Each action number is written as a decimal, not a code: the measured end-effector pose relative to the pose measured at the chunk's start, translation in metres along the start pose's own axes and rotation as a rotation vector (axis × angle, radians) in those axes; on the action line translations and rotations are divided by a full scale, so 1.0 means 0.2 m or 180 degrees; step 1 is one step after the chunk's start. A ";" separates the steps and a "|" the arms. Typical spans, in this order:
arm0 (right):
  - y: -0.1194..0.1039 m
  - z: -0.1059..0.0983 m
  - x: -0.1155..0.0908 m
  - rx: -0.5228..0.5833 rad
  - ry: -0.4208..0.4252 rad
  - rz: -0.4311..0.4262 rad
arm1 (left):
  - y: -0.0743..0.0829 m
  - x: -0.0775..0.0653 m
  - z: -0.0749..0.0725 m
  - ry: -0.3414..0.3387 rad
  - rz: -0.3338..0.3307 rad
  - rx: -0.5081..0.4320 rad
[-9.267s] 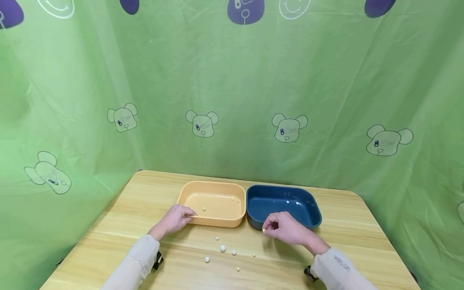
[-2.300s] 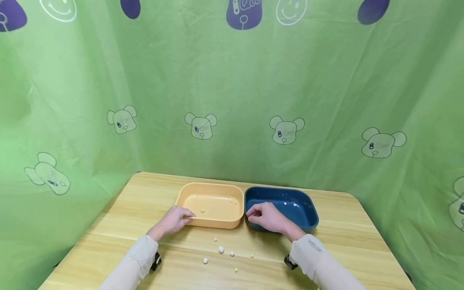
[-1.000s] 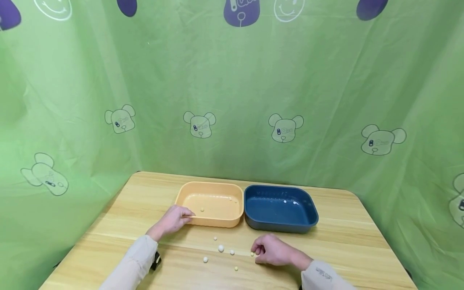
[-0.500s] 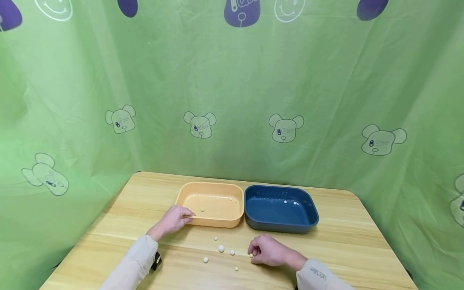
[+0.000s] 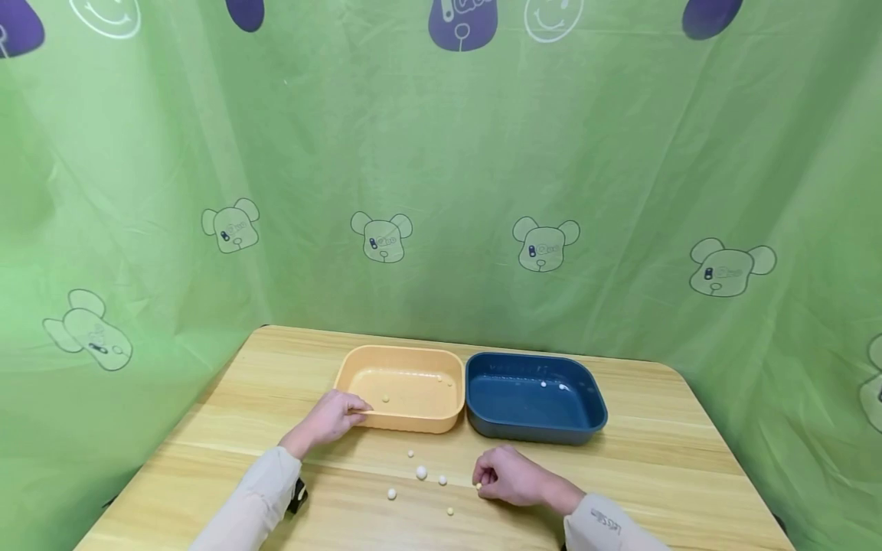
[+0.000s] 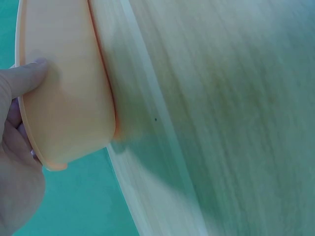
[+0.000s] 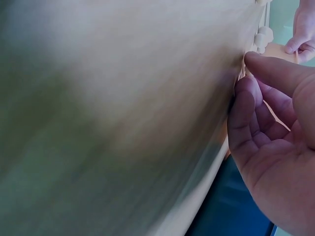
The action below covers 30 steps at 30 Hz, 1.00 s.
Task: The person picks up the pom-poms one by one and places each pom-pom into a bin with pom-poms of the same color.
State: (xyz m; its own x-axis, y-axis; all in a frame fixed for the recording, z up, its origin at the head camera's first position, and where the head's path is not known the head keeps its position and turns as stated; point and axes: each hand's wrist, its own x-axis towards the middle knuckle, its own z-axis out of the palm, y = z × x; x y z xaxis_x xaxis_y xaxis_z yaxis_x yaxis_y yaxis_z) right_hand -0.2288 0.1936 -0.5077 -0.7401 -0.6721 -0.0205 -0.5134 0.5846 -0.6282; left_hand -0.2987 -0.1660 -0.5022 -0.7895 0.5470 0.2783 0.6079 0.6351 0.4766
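Note:
My left hand point(image 5: 332, 417) grips the near left rim of a peach-orange rectangular bin point(image 5: 413, 422); the left wrist view has the thumb against the bin's outer wall point(image 6: 74, 108) and the fingers behind the rim. Low over the table, my right hand point(image 5: 513, 476) pinches a small yellow ball point(image 5: 478, 486) between thumb and fingertips. In the right wrist view the fingertips meet at the table surface, and the ball is mostly hidden. Left of that hand lie a white ball point(image 5: 443, 480), a larger white ball point(image 5: 422, 473) and another yellow ball point(image 5: 451, 511).
A dark blue bin point(image 5: 537, 432) stands right beside the orange one, with small white bits point(image 5: 543, 384) inside. The orange bin holds a few tiny yellow balls point(image 5: 386, 399). More white balls point(image 5: 392, 494) lie on the wooden table point(image 5: 661, 459). A green curtain point(image 5: 441, 306) hangs behind.
My right hand has moved from over the blue bin down to the table and closed its fingertips on the yellow ball there. The left hand keeps its hold on the orange bin.

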 end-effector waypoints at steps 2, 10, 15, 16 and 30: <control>0.00 0.00 0.00 0.0029 -0.0008 -0.0009 | 0.00 0.00 0.00 -0.0005 -0.0013 -0.0008; 0.02 -0.01 -0.02 0.0153 -0.0028 0.0012 | -0.01 0.00 0.00 0.0048 0.0103 0.0043; 0.02 -0.02 -0.03 0.0237 -0.0010 0.0033 | 0.00 0.00 0.00 0.0031 0.0113 0.0057; 0.02 -0.02 -0.03 0.0246 -0.0011 0.0040 | 0.00 0.00 0.00 0.0028 0.0112 0.0055; 0.00 -0.07 -0.05 0.0359 0.0020 -0.0010 | -0.01 0.00 0.00 0.0047 0.0033 0.0023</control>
State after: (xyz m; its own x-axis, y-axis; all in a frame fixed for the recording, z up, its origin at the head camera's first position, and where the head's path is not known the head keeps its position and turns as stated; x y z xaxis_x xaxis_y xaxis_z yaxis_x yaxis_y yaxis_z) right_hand -0.2285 0.2066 -0.4963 -0.7416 -0.6707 -0.0138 -0.4637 0.5274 -0.7119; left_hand -0.2988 -0.1668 -0.5033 -0.7843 0.5454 0.2956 0.6167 0.6334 0.4675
